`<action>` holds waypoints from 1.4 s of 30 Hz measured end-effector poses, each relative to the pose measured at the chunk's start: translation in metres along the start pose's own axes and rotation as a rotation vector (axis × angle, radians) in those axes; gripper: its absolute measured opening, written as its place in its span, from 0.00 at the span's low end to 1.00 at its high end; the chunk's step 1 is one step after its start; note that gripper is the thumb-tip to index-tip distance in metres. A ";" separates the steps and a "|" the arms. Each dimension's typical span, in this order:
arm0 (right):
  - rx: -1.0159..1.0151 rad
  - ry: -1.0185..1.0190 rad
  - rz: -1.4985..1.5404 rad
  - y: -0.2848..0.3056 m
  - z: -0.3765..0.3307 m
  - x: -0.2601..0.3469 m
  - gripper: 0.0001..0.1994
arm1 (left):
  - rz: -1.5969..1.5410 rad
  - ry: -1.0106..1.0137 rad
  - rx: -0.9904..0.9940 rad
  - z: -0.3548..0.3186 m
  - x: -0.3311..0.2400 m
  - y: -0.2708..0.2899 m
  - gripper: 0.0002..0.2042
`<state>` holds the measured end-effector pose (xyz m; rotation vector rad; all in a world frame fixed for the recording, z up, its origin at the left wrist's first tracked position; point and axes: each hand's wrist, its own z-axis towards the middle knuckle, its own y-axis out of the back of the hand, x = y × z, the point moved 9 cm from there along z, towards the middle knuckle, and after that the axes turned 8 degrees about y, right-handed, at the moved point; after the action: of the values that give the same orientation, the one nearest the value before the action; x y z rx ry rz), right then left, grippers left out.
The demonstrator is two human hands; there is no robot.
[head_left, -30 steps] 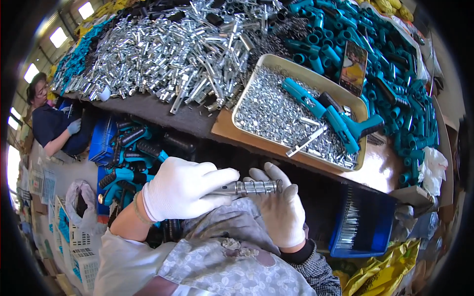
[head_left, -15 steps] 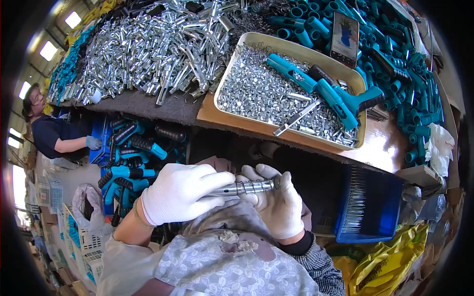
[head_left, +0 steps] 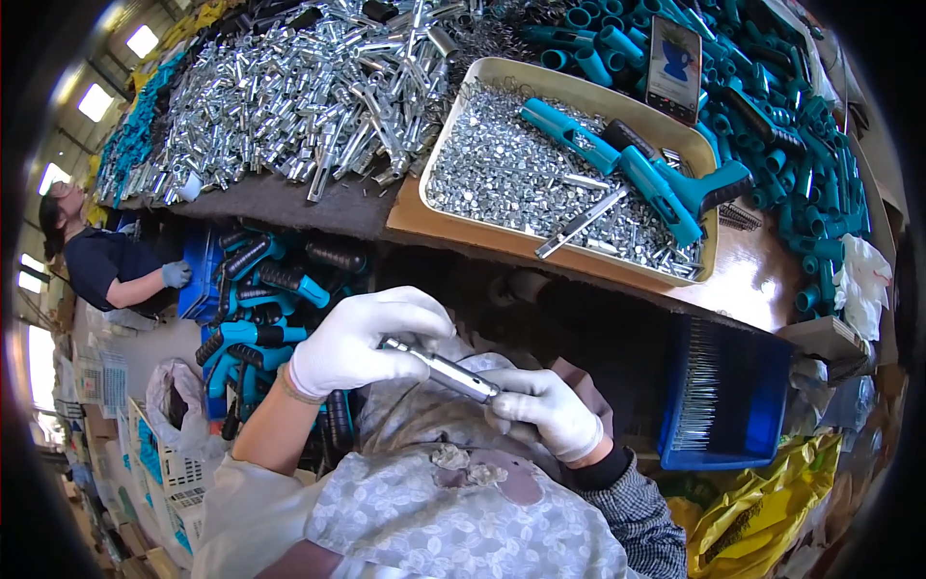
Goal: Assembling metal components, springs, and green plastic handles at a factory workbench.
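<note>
A shiny metal tube (head_left: 451,374) with a small hole in its side slants between my two hands above my lap, its right end lower. My left hand (head_left: 359,340), in a white glove, grips the upper left part with thumb and fingers. Also white-gloved, my right hand (head_left: 548,413) is closed at the tube's lower right end, fingertips against it. What lies inside the right-hand fingers is hidden. No coil spring shows around the tube.
Ahead stands a cream tray (head_left: 569,261) of small metal pieces, with teal tool bodies (head_left: 661,198) on top. A phone (head_left: 673,72) leans behind it. Metal tubes (head_left: 280,106) heap at left. A blue bin (head_left: 733,405) holds rods. A co-worker (head_left: 106,261) is at far left.
The tube has tilted, its right end now lower. The coil spring seen around the rod is out of sight. My right hand has turned over from open palm and closed at the tube's end.
</note>
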<state>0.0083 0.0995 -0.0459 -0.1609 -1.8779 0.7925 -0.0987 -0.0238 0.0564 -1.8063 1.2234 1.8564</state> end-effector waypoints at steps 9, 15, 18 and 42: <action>-0.116 0.100 0.156 -0.001 0.005 -0.012 0.22 | -0.029 0.101 -0.301 -0.008 0.033 0.002 0.12; -0.189 0.092 0.112 0.006 0.001 -0.015 0.23 | 0.072 -0.142 -0.110 -0.008 0.008 -0.003 0.13; -0.193 0.061 0.150 0.005 0.002 -0.020 0.23 | 0.143 -0.033 -0.132 -0.007 0.027 -0.003 0.11; -0.126 0.028 0.101 0.003 -0.005 -0.017 0.18 | 0.419 -0.224 -0.048 -0.018 -0.007 -0.012 0.14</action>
<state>0.0192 0.0964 -0.0603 -0.3466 -1.9051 0.7360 -0.0768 -0.0274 0.0607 -1.3878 1.5690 2.2516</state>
